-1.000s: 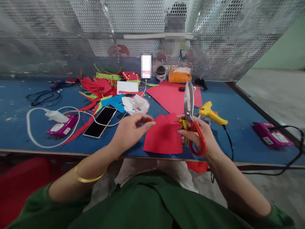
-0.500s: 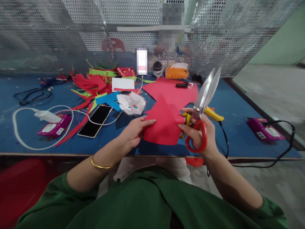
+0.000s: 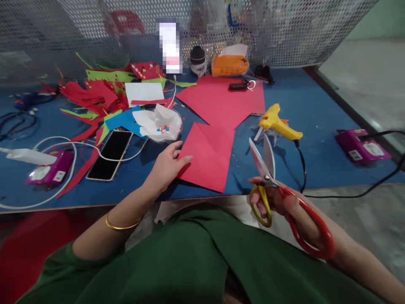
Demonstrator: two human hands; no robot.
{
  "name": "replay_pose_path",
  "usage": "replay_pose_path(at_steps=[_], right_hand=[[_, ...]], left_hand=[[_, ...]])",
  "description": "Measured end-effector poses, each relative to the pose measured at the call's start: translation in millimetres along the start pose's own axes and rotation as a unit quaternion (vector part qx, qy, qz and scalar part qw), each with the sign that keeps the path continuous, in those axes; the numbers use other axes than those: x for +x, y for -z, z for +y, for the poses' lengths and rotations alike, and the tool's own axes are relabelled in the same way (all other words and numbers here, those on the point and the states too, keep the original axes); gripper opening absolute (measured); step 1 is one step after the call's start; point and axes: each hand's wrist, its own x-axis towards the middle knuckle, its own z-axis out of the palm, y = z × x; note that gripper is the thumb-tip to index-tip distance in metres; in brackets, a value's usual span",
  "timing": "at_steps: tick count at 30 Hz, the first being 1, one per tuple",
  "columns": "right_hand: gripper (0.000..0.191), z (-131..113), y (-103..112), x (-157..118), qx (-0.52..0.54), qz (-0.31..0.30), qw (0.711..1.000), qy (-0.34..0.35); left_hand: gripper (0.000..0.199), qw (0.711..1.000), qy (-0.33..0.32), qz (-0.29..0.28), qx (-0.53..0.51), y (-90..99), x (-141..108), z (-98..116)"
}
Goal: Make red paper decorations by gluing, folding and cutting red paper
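My left hand (image 3: 166, 166) is at the left edge of a folded red paper (image 3: 205, 162), its thumb on top and its fingers by the edge. The paper lies near the table's front edge, one corner overlapping a larger red sheet (image 3: 211, 99). In my right hand (image 3: 284, 204) is a pair of scissors (image 3: 268, 179) with one red and one yellow handle loop. The scissors' blades are spread apart, point away from me and are clear of the paper. Just beyond them lies a yellow glue gun (image 3: 280, 124).
A white paper bowl (image 3: 158, 122) holds small coloured bits. Left of it are a phone (image 3: 110, 156), a white cable, red and green paper scraps (image 3: 101, 95) and a purple power box (image 3: 50, 169). Another purple box (image 3: 362, 145) with a black cord sits at right. Mesh stands behind.
My right hand has left the paper and moved down and right with the scissors, whose blades have spread wider. The red paper has been lowered to the table. The view has tilted down.
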Motion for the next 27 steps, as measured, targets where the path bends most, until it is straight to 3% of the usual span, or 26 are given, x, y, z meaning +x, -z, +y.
replay_pose_path(at_steps=[3, 4, 6, 8, 10, 13, 15, 22, 27], right_hand=[[0.059, 6, 4, -17, -0.004, -0.022, 0.999, -0.025], [0.059, 6, 5, -20, -0.01, -0.027, 0.999, -0.033], [0.054, 3, 8, -22, -0.039, -0.035, 0.997, -0.054], [0.05, -2, 10, -22, -0.091, -0.04, 0.992, -0.076], [0.049, -8, 10, -21, -0.143, -0.04, 0.984, -0.102], [0.05, -16, 6, -22, -0.188, -0.031, 0.973, -0.13], [0.05, -21, 1, -24, -0.213, -0.015, 0.968, -0.133], [0.055, -29, -15, -22, -0.248, 0.02, 0.954, -0.166], [0.06, -32, -23, -13, -0.299, 0.033, 0.944, -0.137]], left_hand=[[0.07, 0.973, -0.153, 0.052, 0.162, -0.2, -17, 4], [0.064, 0.957, -0.206, 0.045, 0.199, -2.1, -22, 5], [0.049, 0.922, -0.283, -0.042, 0.259, -8.4, -30, 3], [0.038, 0.871, -0.348, -0.141, 0.316, -16.6, -34, -3], [0.032, 0.801, -0.434, -0.178, 0.372, -24.6, -33, -12], [0.025, 0.697, -0.557, -0.133, 0.431, -32.7, -30, -22], [0.024, 0.661, -0.592, -0.103, 0.45, -34.9, -29, -25], [0.024, 0.603, -0.657, -0.08, 0.444, -33.6, -30, -27], [0.023, 0.606, -0.676, -0.039, 0.418, -34.5, -31, -31]])
